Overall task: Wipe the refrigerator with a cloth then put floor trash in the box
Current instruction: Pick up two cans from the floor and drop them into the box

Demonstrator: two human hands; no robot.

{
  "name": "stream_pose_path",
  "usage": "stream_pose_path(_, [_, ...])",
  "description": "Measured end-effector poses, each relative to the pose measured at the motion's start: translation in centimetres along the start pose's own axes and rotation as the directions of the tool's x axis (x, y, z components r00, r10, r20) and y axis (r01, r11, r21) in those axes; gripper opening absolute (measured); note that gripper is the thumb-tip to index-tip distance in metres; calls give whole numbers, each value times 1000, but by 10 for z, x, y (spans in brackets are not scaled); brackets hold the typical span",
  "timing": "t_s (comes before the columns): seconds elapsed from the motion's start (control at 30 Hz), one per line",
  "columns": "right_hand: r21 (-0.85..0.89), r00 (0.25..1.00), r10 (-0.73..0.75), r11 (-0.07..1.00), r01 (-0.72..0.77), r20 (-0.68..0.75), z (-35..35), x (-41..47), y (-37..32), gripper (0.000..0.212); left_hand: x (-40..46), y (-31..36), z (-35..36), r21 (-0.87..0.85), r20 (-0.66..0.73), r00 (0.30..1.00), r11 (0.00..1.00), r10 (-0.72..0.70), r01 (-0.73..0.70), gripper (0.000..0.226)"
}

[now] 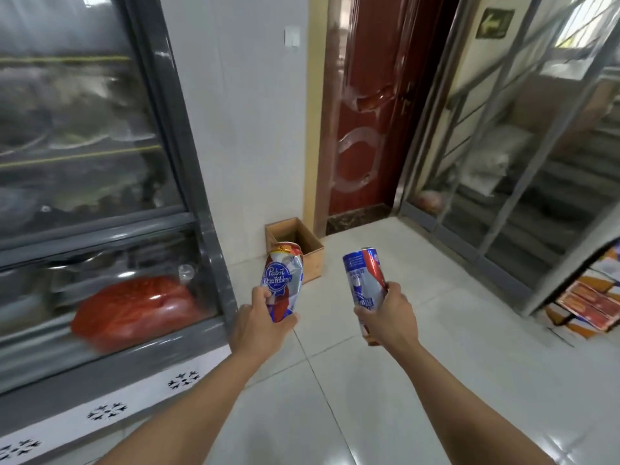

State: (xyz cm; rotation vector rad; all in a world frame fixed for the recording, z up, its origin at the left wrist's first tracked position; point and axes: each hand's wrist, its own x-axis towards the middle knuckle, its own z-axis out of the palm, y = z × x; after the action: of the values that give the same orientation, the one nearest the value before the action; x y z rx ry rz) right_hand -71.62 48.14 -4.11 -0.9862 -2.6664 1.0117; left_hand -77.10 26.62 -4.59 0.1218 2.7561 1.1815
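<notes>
Head view: a person's left hand (256, 325) grips a crushed can (281, 285); the right hand (391, 313) grips a second can (364, 283). Both are held above the tiled floor (436, 380). Beyond them, an open box (297, 250) sits against the wall, beside the fridge (100, 196).

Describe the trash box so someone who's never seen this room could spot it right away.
Find the dark red door at the far end of the white tiled floor. Just left of its frame, against the white wall, sits the box. It is small, open-topped, plain brown, and the only container standing there.
</notes>
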Motion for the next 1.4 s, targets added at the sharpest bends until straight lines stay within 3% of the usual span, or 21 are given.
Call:
stream_pose_path(0.37, [-29,993,-53,998,56,109,15,231,-43,75,186,64,51,33,-65,991,992,-116,118,55])
stream_pose_path(0.7, [-58,984,-70,995,81,164,72,448,-93,76,409,88,98,-2,-33,977,978,-210,210,59])
stream_pose_path(1.07, [-103,939,-116,982,157,323,141,645,-154,75,586,99,121,-51,-65,939,941,-337,334,63])
stream_pose_path(1.23, [-76,884,-160,974,214,440,190,739,-180,75,669,100,154,-62,-129,874,884,-467,463,62])
stream_pose_path(1.4, [-87,812,-168,962,258,559,238,817,-188,75,739,92,198,-116,-96,787,792,-609,599,61])
